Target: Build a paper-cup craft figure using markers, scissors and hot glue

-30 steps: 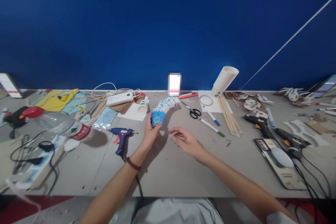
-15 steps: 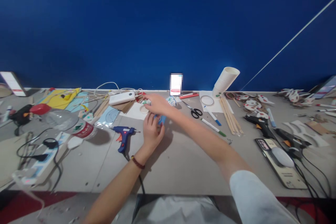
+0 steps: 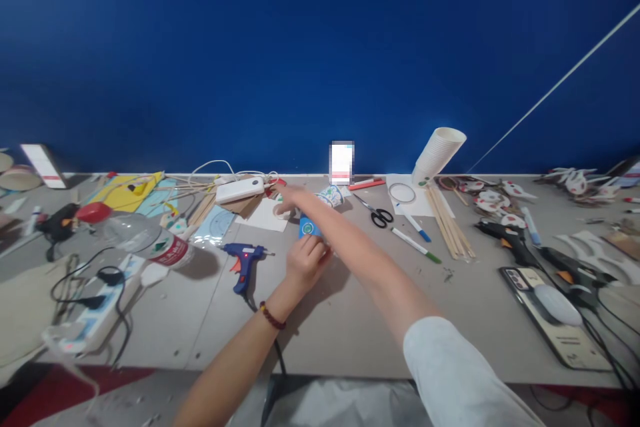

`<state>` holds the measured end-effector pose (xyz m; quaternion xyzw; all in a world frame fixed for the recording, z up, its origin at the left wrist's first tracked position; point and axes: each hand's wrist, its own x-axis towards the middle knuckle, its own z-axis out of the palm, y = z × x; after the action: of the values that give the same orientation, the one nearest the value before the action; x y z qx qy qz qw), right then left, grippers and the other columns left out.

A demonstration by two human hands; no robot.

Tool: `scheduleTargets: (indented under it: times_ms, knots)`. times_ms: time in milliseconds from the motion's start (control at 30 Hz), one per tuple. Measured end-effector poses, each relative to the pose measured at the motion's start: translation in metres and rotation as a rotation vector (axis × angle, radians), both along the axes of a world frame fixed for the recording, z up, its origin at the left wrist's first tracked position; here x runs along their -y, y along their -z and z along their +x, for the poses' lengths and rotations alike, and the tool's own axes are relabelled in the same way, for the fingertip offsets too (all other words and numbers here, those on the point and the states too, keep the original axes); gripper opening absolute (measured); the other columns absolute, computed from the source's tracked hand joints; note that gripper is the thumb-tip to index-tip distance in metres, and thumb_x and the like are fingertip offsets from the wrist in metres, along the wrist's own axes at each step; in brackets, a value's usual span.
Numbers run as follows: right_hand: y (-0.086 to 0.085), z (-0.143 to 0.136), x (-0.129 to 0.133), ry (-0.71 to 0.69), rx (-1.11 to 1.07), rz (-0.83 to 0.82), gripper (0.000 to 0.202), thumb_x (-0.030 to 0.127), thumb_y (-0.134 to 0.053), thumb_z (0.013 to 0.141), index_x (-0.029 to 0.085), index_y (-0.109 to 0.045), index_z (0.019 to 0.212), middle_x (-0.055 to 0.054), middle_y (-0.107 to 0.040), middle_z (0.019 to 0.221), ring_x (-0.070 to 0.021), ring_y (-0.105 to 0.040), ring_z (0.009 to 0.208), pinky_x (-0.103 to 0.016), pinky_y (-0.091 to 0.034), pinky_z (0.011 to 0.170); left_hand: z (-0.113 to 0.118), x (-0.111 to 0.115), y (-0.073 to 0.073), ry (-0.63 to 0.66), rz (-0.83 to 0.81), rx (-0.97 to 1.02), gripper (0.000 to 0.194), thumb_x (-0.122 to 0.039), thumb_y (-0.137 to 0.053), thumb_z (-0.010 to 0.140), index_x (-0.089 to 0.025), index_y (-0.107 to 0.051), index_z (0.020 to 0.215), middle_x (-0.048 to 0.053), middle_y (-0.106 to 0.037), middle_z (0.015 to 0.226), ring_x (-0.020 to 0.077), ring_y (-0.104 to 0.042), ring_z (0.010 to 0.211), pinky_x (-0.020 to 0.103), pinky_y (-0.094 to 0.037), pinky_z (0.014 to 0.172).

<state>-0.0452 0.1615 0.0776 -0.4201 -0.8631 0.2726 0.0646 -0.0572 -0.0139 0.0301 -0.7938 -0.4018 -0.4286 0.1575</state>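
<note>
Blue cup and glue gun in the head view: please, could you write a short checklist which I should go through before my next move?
1. Left hand is at the blue cup: ok.
2. Left hand's grip is firm: cannot tell, the fingers are partly hidden.
3. Right hand is free of any object: cannot tell, it is blurred.
4. Arms are uncrossed: not ok, the right arm reaches across beyond the left hand.
5. Blue glue gun points away from the hands: not ok, its nozzle is toward the left hand's side.
6. Scissors are out of both hands: ok, they lie on the table.
</note>
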Motion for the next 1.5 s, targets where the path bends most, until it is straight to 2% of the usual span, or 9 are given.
scheduleTargets:
  times_ms: [167,500,667,833,1033,1133,1267,1367,1500]
  knots:
    - [0.000,-0.004,0.002,-0.035,0.099,0.025,0.071,0.034,-0.080,0.063,0.019,-0.049,0.124,-0.016,-0.057,0.135,-0.0353,-0.057,0.119,-0.046,-0.046,0.098,0.001,-0.001,0.003,-0.012,-0.031,0.033,0.019,-0.016,-0.056,0.086,-0.020,-0.055,0.067,0.003,-0.061,0.067,0.0150,-0.054,0.063,0.026,-0.039,0.057]
    - [-0.001,-0.004,0.005,-0.079,0.085,0.036,0.076,0.040,-0.080,0.063,0.018,-0.048,0.128,-0.015,-0.057,0.132,-0.0328,-0.057,0.118,-0.044,-0.045,0.100,0.001,0.000,0.005,-0.002,-0.080,0.094,0.012,-0.016,-0.054,0.083,-0.020,-0.061,0.074,0.004,-0.065,0.072,0.0158,-0.060,0.065,0.026,-0.044,0.058]
    - [-0.023,0.018,0.026,-0.097,-0.237,0.250,0.085,0.038,-0.073,0.074,0.018,-0.030,0.144,-0.015,-0.043,0.144,-0.0280,-0.042,0.132,-0.043,-0.034,0.110,0.002,0.007,-0.004,0.071,-0.244,0.248,0.013,-0.016,-0.050,0.084,-0.019,-0.058,0.074,0.004,-0.061,0.071,0.0162,-0.058,0.068,0.028,-0.046,0.062]
    - [-0.041,0.072,0.081,-0.085,-0.601,0.382,0.083,0.038,-0.070,0.078,0.026,-0.024,0.147,-0.011,-0.037,0.147,-0.0265,-0.032,0.138,-0.045,-0.032,0.112,-0.003,0.008,-0.007,0.101,-0.315,0.435,0.013,-0.020,-0.048,0.085,-0.019,-0.057,0.075,0.003,-0.059,0.071,0.0165,-0.056,0.069,0.030,-0.046,0.064]
    - [-0.005,0.150,0.146,0.168,-0.737,0.341,0.089,0.036,-0.077,0.070,0.030,-0.030,0.145,-0.010,-0.040,0.143,-0.0326,-0.032,0.137,-0.054,-0.025,0.114,-0.004,0.006,0.003,0.146,-0.470,0.693,0.017,-0.031,-0.047,0.088,-0.018,-0.058,0.090,0.002,-0.061,0.076,0.0143,-0.057,0.066,0.026,-0.046,0.056]
    - [0.015,0.176,0.165,0.317,-0.824,0.286,0.088,0.033,-0.079,0.068,0.029,-0.033,0.143,-0.012,-0.039,0.141,-0.0321,-0.038,0.132,-0.052,-0.034,0.110,0.002,0.009,0.002,0.238,-0.601,0.757,0.027,-0.029,-0.052,0.086,-0.019,-0.053,0.111,0.004,-0.063,0.086,0.0148,-0.061,0.073,0.025,-0.049,0.061]
    - [0.035,0.193,0.178,0.397,-0.907,0.029,0.083,0.035,-0.077,0.070,0.033,-0.034,0.141,-0.012,-0.038,0.141,-0.0295,-0.044,0.128,-0.046,-0.047,0.099,0.010,0.014,-0.004,0.336,-0.599,0.614,0.035,-0.024,-0.061,0.082,-0.020,-0.052,0.116,0.006,-0.063,0.094,0.0135,-0.062,0.074,0.024,-0.052,0.061]
    - [0.048,0.199,0.181,0.418,-0.956,0.021,0.083,0.036,-0.077,0.070,0.035,-0.032,0.139,-0.011,-0.035,0.143,-0.0297,-0.041,0.131,-0.047,-0.044,0.101,0.013,0.016,-0.007,0.392,-0.517,0.421,0.014,-0.018,-0.057,0.086,-0.019,-0.059,0.100,0.006,-0.064,0.090,0.0116,-0.061,0.069,0.023,-0.051,0.060]
    - [0.058,0.201,0.178,0.386,-1.016,-0.006,0.096,0.050,-0.081,0.062,0.031,-0.029,0.140,-0.013,-0.038,0.142,-0.0314,-0.039,0.133,-0.049,-0.037,0.108,0.010,0.016,-0.005,0.350,-0.249,0.214,0.015,-0.010,-0.055,0.085,-0.019,-0.061,0.095,0.006,-0.068,0.084,0.0147,-0.065,0.075,0.026,-0.053,0.066]
